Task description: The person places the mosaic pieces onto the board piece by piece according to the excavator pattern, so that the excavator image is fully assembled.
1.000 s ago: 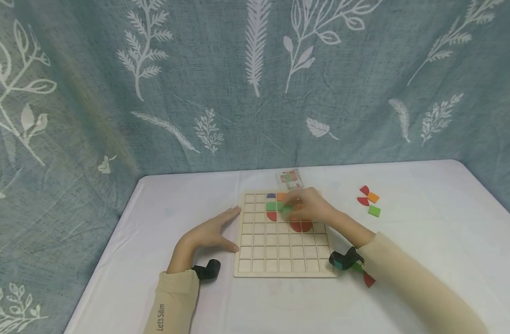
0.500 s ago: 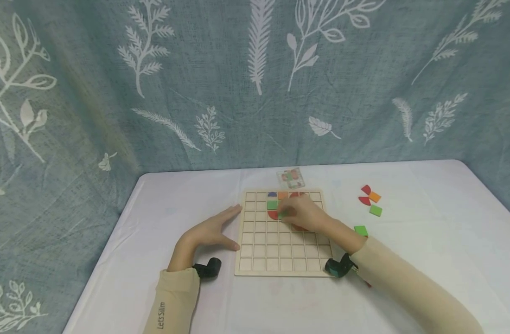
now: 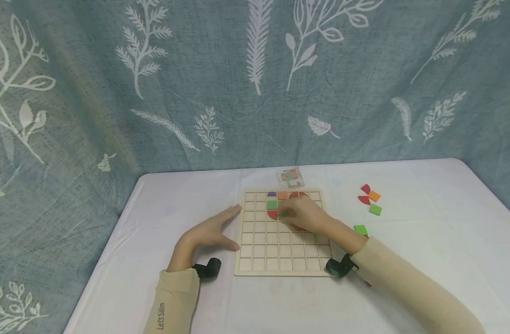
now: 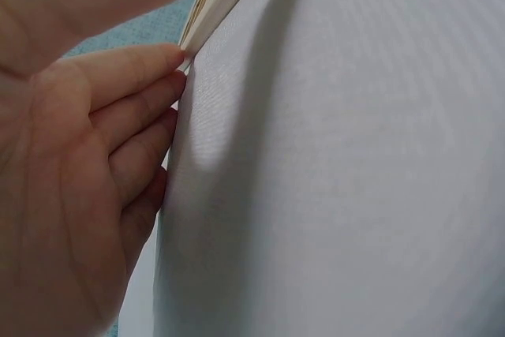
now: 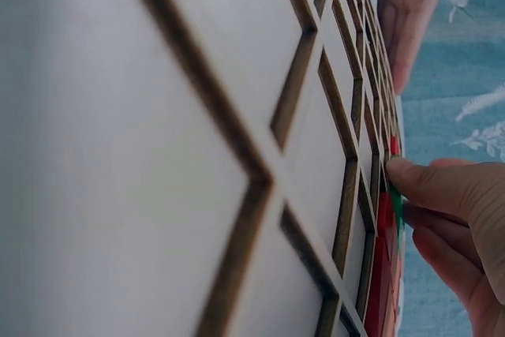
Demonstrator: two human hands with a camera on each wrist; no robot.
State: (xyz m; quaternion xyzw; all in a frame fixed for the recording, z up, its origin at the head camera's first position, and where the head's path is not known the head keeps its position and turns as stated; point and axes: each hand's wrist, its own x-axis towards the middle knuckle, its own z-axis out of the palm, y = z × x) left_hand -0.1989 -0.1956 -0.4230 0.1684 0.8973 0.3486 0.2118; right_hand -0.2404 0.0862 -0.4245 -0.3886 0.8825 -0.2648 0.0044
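A wooden grid board (image 3: 265,253) lies on the table. My left hand (image 3: 213,232) is spread beside its left edge, thumb and fingertips right at the rim; the left wrist view shows the fingers (image 4: 126,76) straight. My right hand (image 3: 302,213) reaches over the board's upper part. Its thumb and fingers pinch a green tile (image 5: 397,207) close over the grid. Near those fingertips sit a red rounded piece (image 3: 272,215), a green square (image 3: 272,204), a blue piece (image 3: 272,194) and an orange square (image 3: 282,195). More red pieces (image 3: 297,195) are partly hidden by this hand.
Behind the board lies a small pattern card (image 3: 290,177). Off to the right are two red pieces (image 3: 364,200), an orange square (image 3: 373,195) and a green square (image 3: 375,209). Another green square (image 3: 360,229) lies beside the right forearm, which partly covers red pieces.
My right hand has shifted slightly left and nearer on the board, bringing its fingertips beside the red rounded piece. Its forearm has uncovered a green square. The left hand has stayed put.
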